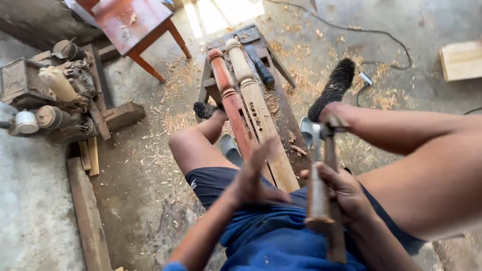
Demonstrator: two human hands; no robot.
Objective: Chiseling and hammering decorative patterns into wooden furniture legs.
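My right hand (341, 188) grips two tools together: a wooden-handled hammer (317, 150) with a metal head and a long wooden-handled chisel (334, 200), both upright over my lap. My left hand (253, 175) hovers with fingers spread, blurred, above the near end of a pale turned wooden post (256, 100). A red-painted turned post (227, 95) lies right beside it. Both posts rest on a low dark workbench (281, 113) between my legs. The pale post has a row of small carved holes.
An old engine-like machine (50, 95) sits at the left. A red wooden stool (135, 25) stands at the back. Planks (88, 211) lie on the floor at left, a wood block (462, 60) at far right. A cable (371, 35) and shavings cover the concrete floor.
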